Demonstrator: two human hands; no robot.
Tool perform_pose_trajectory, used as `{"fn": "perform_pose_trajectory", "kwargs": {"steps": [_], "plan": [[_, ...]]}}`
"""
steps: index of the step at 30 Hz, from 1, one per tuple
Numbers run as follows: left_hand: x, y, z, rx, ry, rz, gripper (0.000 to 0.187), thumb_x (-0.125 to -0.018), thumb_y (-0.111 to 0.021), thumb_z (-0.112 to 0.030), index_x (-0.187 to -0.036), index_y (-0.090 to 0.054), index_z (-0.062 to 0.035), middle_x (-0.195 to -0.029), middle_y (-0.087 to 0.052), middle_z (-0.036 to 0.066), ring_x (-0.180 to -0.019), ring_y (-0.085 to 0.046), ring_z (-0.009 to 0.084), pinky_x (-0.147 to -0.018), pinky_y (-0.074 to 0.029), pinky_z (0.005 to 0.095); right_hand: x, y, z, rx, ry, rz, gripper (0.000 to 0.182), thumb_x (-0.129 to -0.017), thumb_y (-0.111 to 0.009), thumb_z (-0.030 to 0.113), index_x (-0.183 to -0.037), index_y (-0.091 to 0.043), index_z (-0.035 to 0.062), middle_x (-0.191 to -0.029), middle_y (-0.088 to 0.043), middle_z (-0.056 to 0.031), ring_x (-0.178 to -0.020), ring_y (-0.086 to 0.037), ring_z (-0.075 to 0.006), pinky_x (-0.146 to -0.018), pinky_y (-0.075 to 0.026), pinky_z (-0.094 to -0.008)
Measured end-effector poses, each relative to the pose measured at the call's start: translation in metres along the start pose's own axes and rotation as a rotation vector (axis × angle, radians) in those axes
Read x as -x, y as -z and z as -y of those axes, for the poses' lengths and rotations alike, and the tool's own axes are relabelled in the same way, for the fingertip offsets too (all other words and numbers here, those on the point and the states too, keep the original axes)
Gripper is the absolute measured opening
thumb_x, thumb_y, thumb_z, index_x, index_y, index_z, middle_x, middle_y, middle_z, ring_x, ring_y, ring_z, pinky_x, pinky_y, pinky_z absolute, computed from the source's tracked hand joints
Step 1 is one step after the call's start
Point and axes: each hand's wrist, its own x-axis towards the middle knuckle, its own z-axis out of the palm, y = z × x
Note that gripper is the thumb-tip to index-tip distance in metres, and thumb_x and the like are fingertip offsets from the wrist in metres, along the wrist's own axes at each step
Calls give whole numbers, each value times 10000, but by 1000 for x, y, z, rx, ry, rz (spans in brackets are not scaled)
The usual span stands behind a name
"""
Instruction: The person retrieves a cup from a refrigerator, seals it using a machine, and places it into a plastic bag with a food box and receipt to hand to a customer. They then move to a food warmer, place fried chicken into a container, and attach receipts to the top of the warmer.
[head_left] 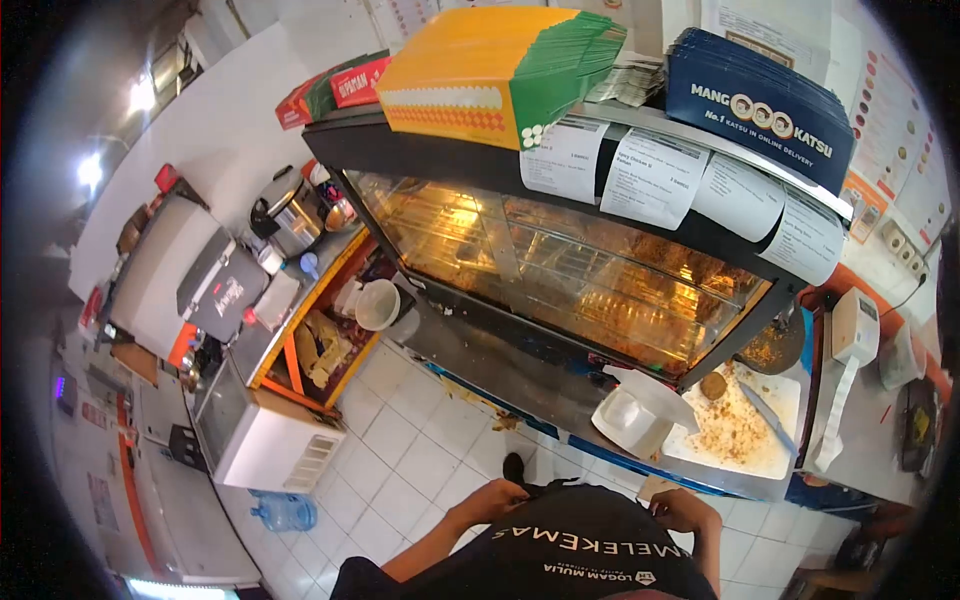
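Both my hands are down at my waist, against the upper edge of my black printed shirt (590,545). My left hand (492,497) has its fingers curled over the cloth. My right hand (682,508) is also curled on the shirt edge, with a small beige corner (655,487) just beside it. In front of me, on the steel counter (520,385), stands an open white foam box (632,415). To its right lies a white cutting board (745,440) strewn with crumbs, with a fried cutlet (712,385) and a knife (768,415) on it.
A heated glass display case (560,265) of fried food stands behind the counter, with order slips (655,178) hanging from its top and stacks of flat boxes (500,70) above. A receipt printer (855,325) is right. A rice cooker (290,212) and water bottle (283,512) are left.
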Motion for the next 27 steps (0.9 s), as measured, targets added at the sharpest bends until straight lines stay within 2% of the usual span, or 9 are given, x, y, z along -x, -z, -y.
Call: {"fn": "perform_pose_trajectory", "kwargs": {"steps": [6, 10, 14, 15, 17, 22, 24, 26, 27], "plan": [[-10, -1, -2, -149, 25, 78, 202, -864, -668, -144, -986, -711, 10, -882, -706, 201, -803, -679, 345, -728, -536, 382, 1, 6, -3, -51, 32, 60, 240, -759, -678, 88, -997, -695, 64, -921, -724, -116, -854, -687, -264, -761, -540, -376], [-8, -1, -26, -28, 113, 88, 222, -887, -673, -158, -1025, -714, 11, -903, -717, 187, -810, -686, 325, -743, -540, 376, -5, 12, -12, -204, 194, 112, 363, -762, -695, 31, -1123, -669, 65, -933, -699, -68, -830, -667, -159, -740, -539, -297], [8, -13, -12, -4, 127, 13, 239, -896, -680, -201, -1043, -722, -18, -930, -719, 167, -831, -684, 318, -745, -541, 383, -15, 14, -3, -407, 184, 211, 559, -762, -695, -2, -1295, -610, 143, -1151, -627, -79, -883, -646, -144, -780, -555, -286], [12, -17, -6, -85, 137, 13, 247, -905, -672, -234, -1038, -729, -35, -944, -719, 154, -848, -682, 316, -751, -539, 386, -24, 12, -8, -280, 262, 281, 594, -759, -688, -13, -1324, -593, 145, -1205, -589, -82, -915, -642, -144, -787, -556, -291], [20, -17, -8, -216, 243, 71, 286, -927, -638, -323, -1043, -737, -81, -986, -714, 124, -895, -674, 309, -771, -534, 398, -31, 9, -7, -258, 252, 311, 535, -774, -728, 28, -1288, -605, 109, -1190, -573, -90, -965, -642, -173, -800, -558, -300], [56, -23, 4, -215, 228, -61, 265, -925, -636, -327, -1024, -722, -97, -979, -691, 113, -895, -661, 308, -762, -531, 418, -50, -11, -10, -115, 384, 302, 399, -782, -776, 140, -1156, -656, 71, -1149, -637, -89, -1005, -644, -206, -830, -556, -326], [66, -24, 11, -163, 203, -105, 250, -917, -639, -315, -979, -717, -87, -941, -682, 100, -883, -655, 301, -760, -527, 423, -48, -15, 10, -108, 308, 257, 333, -784, -772, 175, -1087, -684, 69, -1070, -696, -76, -1002, -654, -205, -841, -546, -351], [78, -21, 17, -215, 168, -109, 242, -913, -639, -308, -970, -716, -86, -931, -679, 96, -880, -654, 300, -757, -524, 421, -54, -24, 20, -73, 361, 244, 292, -775, -758, 166, -1044, -697, 72, -1018, -719, -76, -991, -664, -199, -839, -540, -354], [84, -18, 21, -264, 140, -125, 234, -908, -640, -300, -962, -714, -85, -921, -676, 91, -878, -652, 298, -754, -521, 418, -63, -34, 18, -87, 442, 221, 279, -791, -765, 209, -1039, -715, 91, -911, -713, -50, -878, -646, -166, -794, -524, -319]]}}
